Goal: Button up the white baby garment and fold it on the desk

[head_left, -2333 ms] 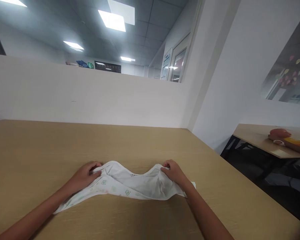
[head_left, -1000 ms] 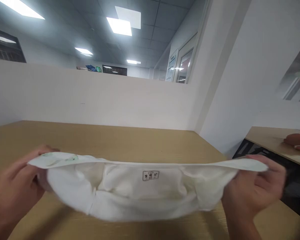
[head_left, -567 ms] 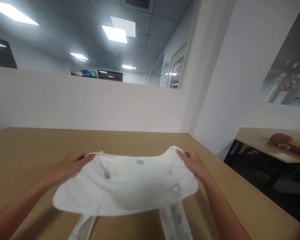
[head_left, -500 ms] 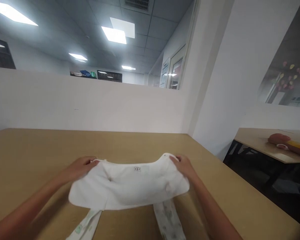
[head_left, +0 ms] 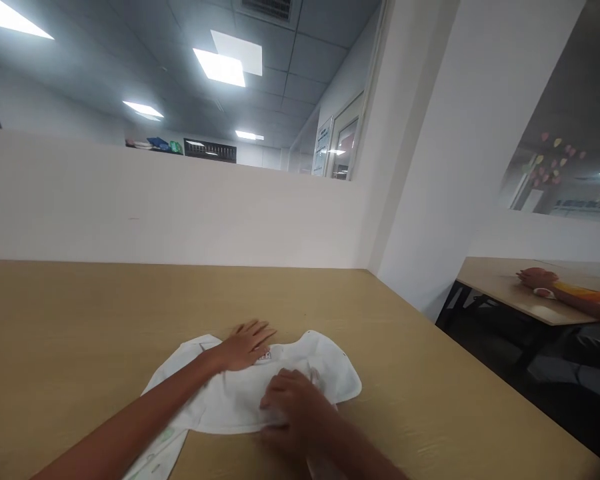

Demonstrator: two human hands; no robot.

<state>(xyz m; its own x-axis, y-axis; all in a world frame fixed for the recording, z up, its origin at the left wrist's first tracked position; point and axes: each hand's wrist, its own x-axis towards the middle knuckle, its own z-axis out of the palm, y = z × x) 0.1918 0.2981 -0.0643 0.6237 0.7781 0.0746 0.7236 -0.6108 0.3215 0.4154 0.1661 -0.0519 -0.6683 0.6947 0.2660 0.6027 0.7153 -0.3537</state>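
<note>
Right, white baby garment (head_left: 230, 400) lies spread on the wooden table (head_left: 70, 320), near the front edge. Left hand (head_left: 245, 343) flat on it by the neckline, fingers spread wide, palm down, prob. pinning the cloth so it won't slide. Right hand (head_left: 293, 403) lower down w/ fingers curled over a fold at the hem; blurred, can't tell if it grips. Small tag beside the left fingertips, print too tiny to read. Another person's hand (head_left: 535, 278) rests on the far desk (head_left: 495, 283).
</note>
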